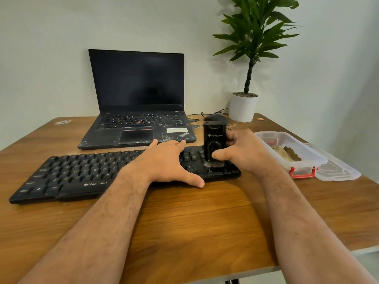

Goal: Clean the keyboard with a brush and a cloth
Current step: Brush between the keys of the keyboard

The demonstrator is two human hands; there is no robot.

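Right hand [244, 152] grips brush [214, 144] upright, bristles down on keyboard [82, 173] right end; left hand [164, 162] flat, fingers spread, on keyboard, which lies left-right.

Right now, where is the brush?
In the head view the brush stands upright in the right hand, bristles on the keyboard's right end, near the plastic container.
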